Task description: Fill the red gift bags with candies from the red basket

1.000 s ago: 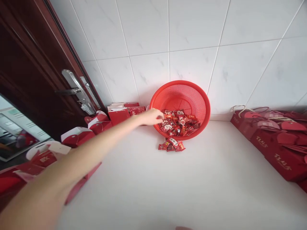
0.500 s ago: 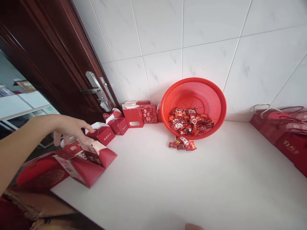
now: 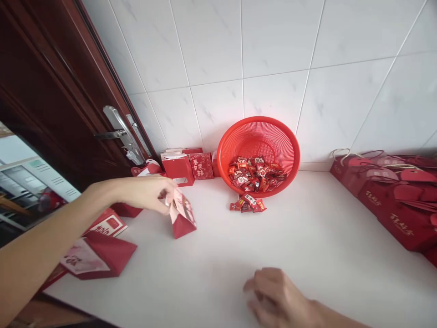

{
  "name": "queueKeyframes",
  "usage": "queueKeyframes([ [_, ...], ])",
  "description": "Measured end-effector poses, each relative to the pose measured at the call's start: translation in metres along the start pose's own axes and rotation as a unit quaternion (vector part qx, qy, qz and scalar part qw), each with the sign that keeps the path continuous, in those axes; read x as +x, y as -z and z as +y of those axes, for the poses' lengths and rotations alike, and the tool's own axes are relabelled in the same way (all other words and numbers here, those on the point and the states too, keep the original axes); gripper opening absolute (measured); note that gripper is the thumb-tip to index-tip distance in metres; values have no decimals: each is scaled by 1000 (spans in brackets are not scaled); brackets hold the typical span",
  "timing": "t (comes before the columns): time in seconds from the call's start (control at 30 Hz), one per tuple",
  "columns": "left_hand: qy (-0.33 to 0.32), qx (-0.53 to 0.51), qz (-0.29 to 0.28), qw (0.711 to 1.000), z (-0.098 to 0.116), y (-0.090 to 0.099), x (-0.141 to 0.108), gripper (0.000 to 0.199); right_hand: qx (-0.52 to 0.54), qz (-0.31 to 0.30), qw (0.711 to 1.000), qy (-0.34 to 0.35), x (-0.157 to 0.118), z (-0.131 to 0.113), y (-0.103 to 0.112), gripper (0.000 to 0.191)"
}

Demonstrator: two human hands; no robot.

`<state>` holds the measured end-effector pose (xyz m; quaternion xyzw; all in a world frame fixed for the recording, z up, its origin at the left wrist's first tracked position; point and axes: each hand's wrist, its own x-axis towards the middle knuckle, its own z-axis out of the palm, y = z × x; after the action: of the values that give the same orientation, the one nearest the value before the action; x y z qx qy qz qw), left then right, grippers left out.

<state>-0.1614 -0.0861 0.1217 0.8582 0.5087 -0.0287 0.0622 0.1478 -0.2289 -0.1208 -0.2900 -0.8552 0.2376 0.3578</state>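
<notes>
My left hand (image 3: 155, 193) pinches the top of a small red and pink paper box (image 3: 183, 218) over the white table. My right hand (image 3: 273, 296) is low in the view above the table, its fingers curled and blurred by motion; nothing can be made out in it. Ahead, a red mesh basket (image 3: 223, 177) leans tilted against the wall, holding several wrapped candies (image 3: 256, 175). A small pile of candies (image 3: 248, 203) lies in front of it. At the left, a larger red box with a pink panel (image 3: 102, 255) rests on its side near the table edge.
Red boxes and cards (image 3: 179, 168) line the wall left of the basket. Several red gift bags (image 3: 385, 205) with cord handles stand at the right on the white table (image 3: 205, 282). A dark red door (image 3: 68, 91) with a metal handle is at the left.
My left hand has taken hold of the small box and moved it right, away from the boxes at the left. My right hand has come further into view. The camera view has shifted right.
</notes>
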Motion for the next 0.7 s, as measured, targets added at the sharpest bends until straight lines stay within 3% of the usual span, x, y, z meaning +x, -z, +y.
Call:
queueKeyframes([
  [0.03, -59, -7, -83, 995, 14, 1, 4, 7, 24, 20, 998, -51, 3, 1, 9, 18],
  [0.07, -102, -15, -106, 989, 28, 1, 8, 13, 42, 41, 993, -100, 6, 4, 16, 19],
  [0.17, -165, -13, -60, 984, 61, -5, 22, 23, 72, 115, 971, -196, 14, 16, 33, 26],
  [0.3, -236, -60, -18, 970, 91, -24, 40, 42, 136, 171, 935, -280, 21, 31, 44, 61],
  [0.37, -261, -96, -10, 961, 101, -32, 49, 48, 185, 178, 920, -295, 23, 35, 46, 75],
  [0.43, -280, -136, -1, 950, 106, -39, 57, 47, 217, 172, 917, -287, 25, 36, 48, 76],
  [0.6, -325, -297, -62, 896, 102, -46, 71, 33, 191, 127, 938, -262, 25, 31, 45, 55],
  [0.7, -304, -379, -108, 868, 94, -47, 70, 22, 113, 109, 956, -246, 21, 27, 39, 48],
])
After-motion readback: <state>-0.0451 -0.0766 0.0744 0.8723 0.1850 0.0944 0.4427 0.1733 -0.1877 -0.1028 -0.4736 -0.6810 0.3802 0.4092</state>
